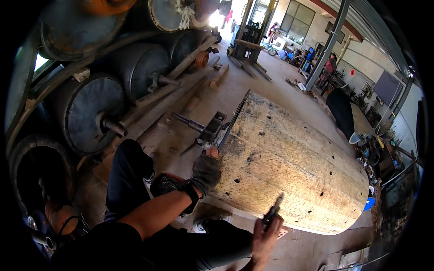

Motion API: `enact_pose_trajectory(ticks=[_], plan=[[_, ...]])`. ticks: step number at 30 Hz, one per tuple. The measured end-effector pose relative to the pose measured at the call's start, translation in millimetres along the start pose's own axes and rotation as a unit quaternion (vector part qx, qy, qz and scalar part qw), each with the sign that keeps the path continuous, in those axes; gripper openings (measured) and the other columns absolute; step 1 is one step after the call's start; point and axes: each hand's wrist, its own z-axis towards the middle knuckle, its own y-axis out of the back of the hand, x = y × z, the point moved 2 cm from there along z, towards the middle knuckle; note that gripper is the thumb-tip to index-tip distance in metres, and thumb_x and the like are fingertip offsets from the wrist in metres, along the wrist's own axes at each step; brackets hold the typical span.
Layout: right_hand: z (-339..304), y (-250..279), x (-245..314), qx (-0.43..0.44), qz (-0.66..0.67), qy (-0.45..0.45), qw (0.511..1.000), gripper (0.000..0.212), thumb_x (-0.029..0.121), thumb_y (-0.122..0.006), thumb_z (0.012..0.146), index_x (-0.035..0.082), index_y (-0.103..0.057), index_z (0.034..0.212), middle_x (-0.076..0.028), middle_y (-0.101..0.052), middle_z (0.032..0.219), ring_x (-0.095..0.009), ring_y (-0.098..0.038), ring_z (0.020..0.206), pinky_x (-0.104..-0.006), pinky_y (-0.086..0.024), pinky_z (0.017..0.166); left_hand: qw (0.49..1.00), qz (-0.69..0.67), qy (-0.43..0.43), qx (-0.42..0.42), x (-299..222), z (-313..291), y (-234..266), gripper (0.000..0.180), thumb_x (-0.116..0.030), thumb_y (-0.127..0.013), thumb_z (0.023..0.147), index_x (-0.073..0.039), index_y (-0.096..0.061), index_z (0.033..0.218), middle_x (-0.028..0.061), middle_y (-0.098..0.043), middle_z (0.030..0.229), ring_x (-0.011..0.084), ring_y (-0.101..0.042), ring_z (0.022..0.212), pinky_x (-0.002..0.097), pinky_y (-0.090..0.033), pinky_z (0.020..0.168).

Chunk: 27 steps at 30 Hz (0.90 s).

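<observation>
We look from person's head, through left one of two side-by-side fisheye cameras. We face down and ahead, over wooden drum [289, 158], near enough to make out dark holes [249, 159] in its face. Close, below middle of view: left hand [206, 172], right hand [266, 237] and dark trousers [128, 174], seen from above. Farther off, we take in floor [285, 97] stretching toward forklift [247, 45] near top edge. Wide lens reaches from dark rollers [92, 110] on left to leaning pillar [327, 49] on right.
</observation>
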Motion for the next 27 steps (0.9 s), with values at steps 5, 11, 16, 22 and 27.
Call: enact_pose_trajectory(ticks=[5, 11, 16, 22, 27], plan=[[5.9, -18.6, -6.3, 0.037, -0.026, -0.002, 0.999, 0.044, 0.007, -0.083, 0.073, 0.001, -0.056, 0.107, -0.01, -0.058, 0.092, -0.022, -0.058, 0.074, -0.0344, -0.049, 0.07, 1.0, -0.011, 0.006, -0.004, -11.3, -5.4, 9.9, 0.066, -0.008, -0.057, 0.086, 0.004, -0.037, 0.148, 0.0295, -0.057, 0.123, 0.0462, -0.062, 0.095, 0.0528, -0.053, 0.073], [22.8, -53.2, -22.2, 0.045, 0.136, -0.156, 0.977, 0.028, 0.011, -0.084, 0.082, -0.001, -0.061, 0.094, -0.003, -0.06, 0.076, -0.01, -0.053, 0.062, -0.026, -0.042, 0.056, 0.999, -0.042, 0.014, -0.028, -13.0, -6.9, 23.7, 0.072, -0.006, -0.057, 0.085, 0.002, -0.031, 0.152, 0.032, -0.053, 0.13, 0.046, -0.062, 0.099, 0.0517, -0.053, 0.075], [52.9, -37.7, 6.6, 0.004, 0.279, -0.138, 0.95, 0.03, 0.033, -0.063, 0.102, 0.005, -0.065, 0.095, 0.001, -0.061, 0.074, -0.007, -0.054, 0.064, -0.0217, -0.035, 0.051, 0.99, -0.118, 0.063, 0.044, -16.4, -15.3, 17.6, 0.072, -0.005, -0.06, 0.081, -0.001, -0.036, 0.149, 0.0378, -0.047, 0.139, 0.0489, -0.061, 0.104, 0.0537, -0.053, 0.079], [76.6, -71.9, 7.3, 0.084, 0.344, -0.124, 0.927, 0.042, 0.027, -0.063, 0.102, -0.005, -0.058, 0.129, -0.02, -0.067, 0.126, -0.026, -0.066, 0.112, -0.0385, -0.05, 0.103, 0.97, -0.236, 0.065, 0.001, -6.6, -9.8, 29.0, 0.057, -0.008, -0.065, 0.079, -0.004, -0.046, 0.132, 0.0318, -0.054, 0.124, 0.0484, -0.06, 0.099, 0.0539, -0.05, 0.08], [103.3, -95.8, 33.4, 0.23, 0.3, -0.168, 0.91, 0.021, -0.002, -0.063, 0.09, -0.003, -0.065, 0.111, -0.012, -0.07, 0.113, -0.016, -0.064, 0.091, -0.0282, -0.05, 0.085, 0.946, -0.32, 0.053, -0.002, -0.9, 11.5, 41.8, 0.028, -0.012, -0.064, 0.087, -0.005, -0.049, 0.109, 0.022, -0.054, 0.099, 0.0467, -0.057, 0.088, 0.0538, -0.048, 0.075]])
